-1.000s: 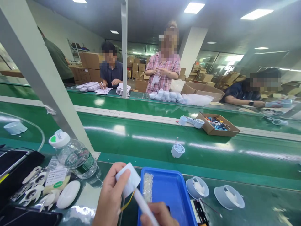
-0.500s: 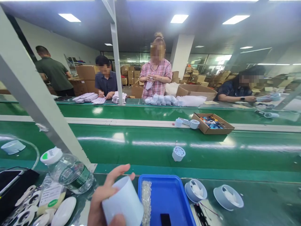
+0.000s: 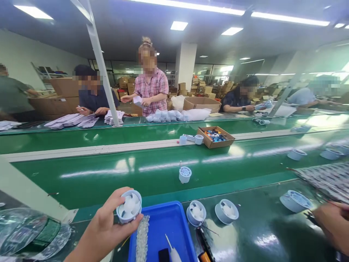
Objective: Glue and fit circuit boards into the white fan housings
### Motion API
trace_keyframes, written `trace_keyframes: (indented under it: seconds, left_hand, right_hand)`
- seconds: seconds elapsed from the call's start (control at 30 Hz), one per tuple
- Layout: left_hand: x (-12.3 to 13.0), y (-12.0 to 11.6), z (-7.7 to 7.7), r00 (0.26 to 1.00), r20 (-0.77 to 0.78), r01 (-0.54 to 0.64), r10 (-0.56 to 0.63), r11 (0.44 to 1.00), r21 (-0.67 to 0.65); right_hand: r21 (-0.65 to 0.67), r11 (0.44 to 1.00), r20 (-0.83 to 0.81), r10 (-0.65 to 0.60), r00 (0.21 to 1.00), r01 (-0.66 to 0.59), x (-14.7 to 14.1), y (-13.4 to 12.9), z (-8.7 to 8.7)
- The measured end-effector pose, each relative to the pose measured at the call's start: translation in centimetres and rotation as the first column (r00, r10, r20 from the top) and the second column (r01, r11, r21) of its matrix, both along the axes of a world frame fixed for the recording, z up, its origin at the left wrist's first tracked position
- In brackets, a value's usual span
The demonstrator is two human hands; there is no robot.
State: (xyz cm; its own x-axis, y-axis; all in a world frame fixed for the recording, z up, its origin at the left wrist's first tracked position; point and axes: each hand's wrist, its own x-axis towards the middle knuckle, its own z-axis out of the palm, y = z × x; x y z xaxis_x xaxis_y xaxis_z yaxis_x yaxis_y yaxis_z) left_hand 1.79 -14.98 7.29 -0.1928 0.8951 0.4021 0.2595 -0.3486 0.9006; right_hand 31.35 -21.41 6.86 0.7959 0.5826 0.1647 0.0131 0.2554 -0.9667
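Observation:
My left hand (image 3: pixel 107 220) grips a small fan (image 3: pixel 129 206) by its rim, thumb below and fingers above. Its round light-blue housing faces me, white blades inside. Under and right of the hand lies a blue tray (image 3: pixel 169 225) with a strip of clear small pieces (image 3: pixel 142 238) and a black block (image 3: pixel 164 255). A white tool with a thin tip (image 3: pixel 172 251) slants up from the bottom edge over the tray; what holds it, if anything, is cut off. My right hand is out of sight. Two more fans (image 3: pixel 196 213) (image 3: pixel 227 211) sit right of the tray.
A hand (image 3: pixel 334 222), apparently a co-worker's, works at the right edge beside another fan housing (image 3: pixel 296 201). A plastic bottle (image 3: pixel 35 233) lies lower left. One fan housing (image 3: pixel 185 174) stands on the green belt (image 3: pixel 152 182); a carton (image 3: pixel 218 140) sits beyond. Several people work opposite.
The view has swung right. My left hand has turned the fan so its blades face me. The white tool has come into view over the tray, and a hand at the right edge.

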Motion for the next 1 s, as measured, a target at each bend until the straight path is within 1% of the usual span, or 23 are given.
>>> trace_keyframes:
  seconds: [0.03,0.07,0.1,0.13,0.17,0.2,0.23,0.3,0.33,0.37,0.47,0.53,0.6,0.63,0.67,0.7,0.73,0.77,0.8,0.83,0.87,0.93,1.0]
  left_hand:
    - [-0.3,0.8,-0.8,0.996,-0.075,0.053,-0.054,0.999,-0.005]
    - [-0.8,1.6,-1.6,0.973,-0.201,0.105,-0.113,0.993,-0.051]
    - [-1.4,2.7,-2.3,0.920,-0.343,0.153,-0.190,0.979,-0.132]
    - [-2.0,3.8,-3.0,0.873,-0.434,0.160,-0.221,0.972,-0.171]
    - [-2.5,5.0,-3.6,0.813,-0.531,0.141,-0.239,0.965,-0.219]
    - [-2.8,6.2,-4.0,0.730,-0.630,0.105,-0.263,0.955,-0.278]
    - [-3.0,7.5,-4.3,0.648,-0.711,0.068,-0.273,0.950,-0.303]
    - [-3.1,9.8,-4.6,0.508,-0.813,0.023,-0.285,0.948,-0.318]
    - [-2.9,10.8,-4.7,0.468,-0.838,0.016,-0.282,0.950,-0.311]
    - [-2.5,11.6,-4.8,0.445,-0.851,0.015,-0.280,0.952,-0.306]
    - [-0.8,13.0,-4.7,0.408,-0.872,-0.009,-0.271,0.954,-0.301]
    - [1.1,12.7,-4.4,0.396,-0.874,0.025,-0.281,0.955,-0.296]
    - [3.5,11.3,-3.7,0.381,-0.858,0.135,-0.344,0.939,-0.317]
    - [4.9,10.2,-3.3,0.368,-0.838,0.216,-0.402,0.914,-0.344]
    - [6.3,9.0,-3.0,0.352,-0.812,0.296,-0.466,0.878,-0.376]
    - [7.6,7.8,-2.6,0.332,-0.776,0.373,-0.536,0.831,-0.413]
    - [9.0,6.6,-2.4,0.318,-0.714,0.453,-0.624,0.761,-0.464]
    - [10.2,5.5,-2.3,0.298,-0.661,0.505,-0.689,0.701,-0.503]
    - [11.3,4.7,-2.3,0.276,-0.628,0.533,-0.728,0.659,-0.530]
    - [12.2,4.1,-2.4,0.255,-0.614,0.543,-0.747,0.636,-0.548]
    - [13.0,3.8,-2.7,0.234,-0.622,0.539,-0.747,0.632,-0.557]
    - [14.2,3.8,-3.3,0.200,-0.660,0.518,-0.724,0.650,-0.556]
    - [14.9,4.1,-3.8,0.183,-0.693,0.507,-0.698,0.671,-0.542]
  right_hand:
    - [0.001,0.996,-0.050,-0.093,0.994,0.093,3.2,1.0,0.6]
    - [-0.032,0.975,-0.146,-0.223,0.964,0.221,6.2,2.0,1.1]
    - [-0.069,0.941,-0.227,-0.339,0.913,0.332,9.1,2.8,1.4]
    - [-0.091,0.914,-0.256,-0.404,0.878,0.395,11.5,3.5,1.5]
    - [-0.109,0.901,-0.259,-0.434,0.863,0.421,13.5,3.9,1.3]
    - [-0.115,0.901,-0.236,-0.433,0.870,0.418,14.9,4.1,1.0]
    - [-0.114,0.914,-0.192,-0.406,0.894,0.391,15.9,4.1,0.5]
    - [-0.110,0.947,-0.075,-0.312,0.947,0.303,17.0,3.6,-0.5]
    - [-0.111,0.960,-0.014,-0.262,0.965,0.259,17.3,3.3,-1.0]
    - [-0.114,0.969,0.044,-0.214,0.976,0.218,17.6,3.0,-1.5]
    - [-0.132,0.983,0.200,-0.098,0.975,0.126,18.3,2.8,-2.7]
    - [-0.143,0.985,0.278,-0.056,0.959,0.099,18.8,3.0,-3.7]
    - [-0.148,0.984,0.333,-0.048,0.942,0.103,19.1,3.4,-4.9]
    - [-0.147,0.983,0.353,-0.054,0.934,0.113,19.2,3.6,-5.4]
    - [-0.148,0.981,0.371,-0.061,0.927,0.124,19.3,3.7,-5.9]
    - [-0.150,0.980,0.386,-0.066,0.920,0.133,19.3,3.8,-6.3]
    - [-0.154,0.978,0.400,-0.067,0.914,0.139,19.3,3.8,-6.5]
    - [-0.162,0.977,0.413,-0.060,0.909,0.139,19.3,3.8,-6.6]
    - [-0.175,0.976,0.426,-0.045,0.904,0.131,19.3,3.7,-6.5]
    - [-0.194,0.974,0.437,-0.022,0.899,0.118,19.3,3.6,-6.2]
    - [-0.217,0.971,0.446,0.007,0.895,0.101,19.2,3.4,-5.9]
    - [-0.266,0.962,0.460,0.067,0.886,0.065,18.5,2.9,-5.1]
    - [-0.310,0.950,0.466,0.121,0.876,0.033,16.7,2.3,-4.7]
